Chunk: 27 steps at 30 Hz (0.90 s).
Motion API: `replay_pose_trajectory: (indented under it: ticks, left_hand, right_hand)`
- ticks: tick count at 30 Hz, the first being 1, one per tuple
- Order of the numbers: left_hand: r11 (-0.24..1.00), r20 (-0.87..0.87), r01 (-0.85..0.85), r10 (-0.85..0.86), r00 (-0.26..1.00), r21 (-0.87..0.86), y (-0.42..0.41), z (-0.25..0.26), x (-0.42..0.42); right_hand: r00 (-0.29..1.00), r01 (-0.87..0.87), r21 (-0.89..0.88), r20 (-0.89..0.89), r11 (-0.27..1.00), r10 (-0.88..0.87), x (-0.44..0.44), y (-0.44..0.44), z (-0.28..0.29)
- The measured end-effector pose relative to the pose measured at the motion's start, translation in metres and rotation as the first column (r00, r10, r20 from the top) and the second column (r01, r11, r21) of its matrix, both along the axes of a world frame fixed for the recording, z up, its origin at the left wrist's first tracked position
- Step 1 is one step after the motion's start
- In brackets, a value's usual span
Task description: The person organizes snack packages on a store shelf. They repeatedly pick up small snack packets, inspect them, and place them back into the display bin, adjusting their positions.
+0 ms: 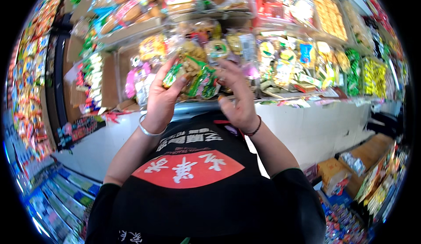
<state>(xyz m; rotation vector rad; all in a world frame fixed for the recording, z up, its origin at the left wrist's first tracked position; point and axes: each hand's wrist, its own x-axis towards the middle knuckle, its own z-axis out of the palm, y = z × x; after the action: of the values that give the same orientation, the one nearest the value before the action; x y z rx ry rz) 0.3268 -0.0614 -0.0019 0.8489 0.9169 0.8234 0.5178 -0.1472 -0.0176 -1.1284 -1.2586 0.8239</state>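
My left hand point(163, 89) grips a green snack packet point(201, 81) with a see-through window, its thumb lying across the front. Pale tan pieces show through the plastic, and the green part bears writing. Beside the packet's right end is my right hand point(237, 96), slightly blurred, with thumb and fingers apart and nothing held in it. Whether its fingertips touch the packet's edge is hard to tell. Just beyond both hands, several wrapped snacks point(217, 49) lie in a display compartment. A pink-and-white packet point(133, 82) sits left of my left hand.
Right of my hands, a clear-walled bin point(286, 64) holds small mixed packets. Bagged breads point(131, 8) fill a higher tier behind. The white counter front point(296, 125) stands below the display edge. Cardboard boxes point(332, 175) rest low at right; packet-filled shelves point(31, 89) line the left.
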Motion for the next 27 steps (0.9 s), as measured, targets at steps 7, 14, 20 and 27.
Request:
replay_pose_trajectory:
  ticks: [7,14,20,27]
  left_hand:
    - [0.993,0.164,-0.063,0.078,0.983,-0.097,-0.007,0.011,-0.065]
    - [0.984,0.109,-0.178,0.177,0.978,0.006,-0.011,0.0,-0.14]
    - [0.975,0.053,-0.199,0.194,0.98,0.1,-0.016,0.005,-0.217]
    - [0.928,0.082,-0.303,0.292,0.953,0.215,-0.002,-0.004,-0.287]
  right_hand:
    - [0.892,-0.26,-0.449,-0.451,0.855,0.034,-0.06,0.023,0.016]
    - [0.934,-0.298,-0.46,-0.323,0.836,0.155,-0.114,0.044,0.011]
    - [0.883,-0.449,-0.419,-0.346,0.789,0.318,-0.152,0.061,0.036]
    - [0.716,-0.695,-0.434,-0.486,0.573,0.5,-0.232,0.114,0.057]
